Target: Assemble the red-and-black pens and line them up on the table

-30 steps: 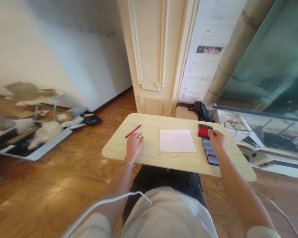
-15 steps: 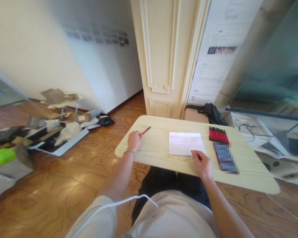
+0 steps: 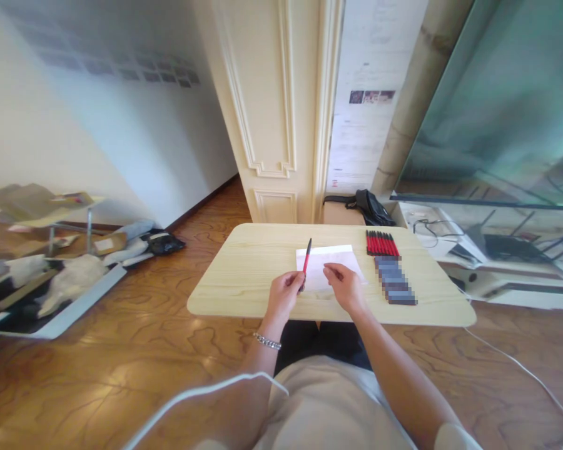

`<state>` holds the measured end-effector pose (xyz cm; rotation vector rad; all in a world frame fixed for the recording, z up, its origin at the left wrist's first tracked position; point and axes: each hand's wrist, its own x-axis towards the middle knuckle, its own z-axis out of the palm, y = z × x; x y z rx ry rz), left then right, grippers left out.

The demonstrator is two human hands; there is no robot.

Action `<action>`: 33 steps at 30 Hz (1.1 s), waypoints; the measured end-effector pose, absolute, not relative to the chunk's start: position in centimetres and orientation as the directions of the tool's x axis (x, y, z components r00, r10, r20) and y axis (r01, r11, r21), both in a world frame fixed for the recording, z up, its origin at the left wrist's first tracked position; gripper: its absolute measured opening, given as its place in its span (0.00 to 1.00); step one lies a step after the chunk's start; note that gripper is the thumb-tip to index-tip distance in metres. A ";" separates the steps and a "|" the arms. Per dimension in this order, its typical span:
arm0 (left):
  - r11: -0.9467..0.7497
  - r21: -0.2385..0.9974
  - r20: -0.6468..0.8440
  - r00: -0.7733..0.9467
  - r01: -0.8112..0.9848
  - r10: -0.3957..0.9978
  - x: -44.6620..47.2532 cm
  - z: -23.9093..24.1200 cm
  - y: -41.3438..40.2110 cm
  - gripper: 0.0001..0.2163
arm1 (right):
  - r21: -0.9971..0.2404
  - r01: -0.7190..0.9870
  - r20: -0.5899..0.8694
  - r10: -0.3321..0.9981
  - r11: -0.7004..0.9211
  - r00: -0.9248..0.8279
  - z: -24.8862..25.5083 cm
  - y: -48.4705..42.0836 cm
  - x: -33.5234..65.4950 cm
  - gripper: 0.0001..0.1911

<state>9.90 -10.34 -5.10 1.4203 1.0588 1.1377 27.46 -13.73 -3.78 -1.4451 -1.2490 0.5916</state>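
My left hand (image 3: pixel 285 296) grips a red pen (image 3: pixel 306 257) with black ends between thumb and fingers. The pen stands nearly upright, its black upper end above the far edge of a white sheet of paper (image 3: pixel 316 257) on the table. Over the right part of that sheet is my right hand (image 3: pixel 346 289), its fingers curled and the fingertips close together, with nothing visible in them. Part of the paper is hidden behind both hands. Several red and black pens (image 3: pixel 381 243) lie side by side in a row to the right.
The pale wooden table (image 3: pixel 244 269) has rounded corners. A blurred-out rectangular object (image 3: pixel 396 281) lies below the pen row. Behind the table are a black bag (image 3: pixel 370 206) and a white unit (image 3: pixel 511 286) under a large screen. Boxes and packaging (image 3: pixel 70 284) cover the floor at left.
My left hand has brought the pen from the table's left side to the paper and turned it more upright. My right hand has moved from the paper's near edge to over it. The view has turned right.
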 end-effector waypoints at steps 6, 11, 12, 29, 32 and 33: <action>-0.110 0.994 0.106 0.321 -0.006 0.941 14.6 -5.8 -13.3 0.17 | -0.940 0.321 0.227 0.913 0.115 0.339 -3.9 -13.3 28.2 0.18; -0.121 0.993 0.106 0.400 0.013 0.911 15.2 -5.1 -13.5 0.16 | -0.933 0.358 0.175 0.926 0.047 0.334 -3.9 -13.1 29.0 0.18; -0.161 0.986 0.129 0.402 0.047 0.906 15.0 -5.0 -13.5 0.15 | -0.921 0.387 0.169 0.930 0.032 0.326 -3.8 -12.9 29.2 0.18; -0.467 0.690 0.432 0.204 0.553 0.879 11.6 -7.3 -10.5 0.07 | -0.444 0.882 0.107 0.967 -0.160 0.230 -4.8 -10.9 28.7 0.12; -0.455 0.696 0.423 0.195 0.555 0.885 11.4 -7.2 -10.4 0.08 | -0.494 0.854 0.140 0.955 -0.163 0.263 -4.8 -11.3 29.2 0.13; -0.447 0.706 0.416 0.188 0.550 0.890 11.3 -7.1 -10.4 0.08 | -0.519 0.839 0.166 0.944 -0.161 0.284 -4.9 -11.6 29.4 0.15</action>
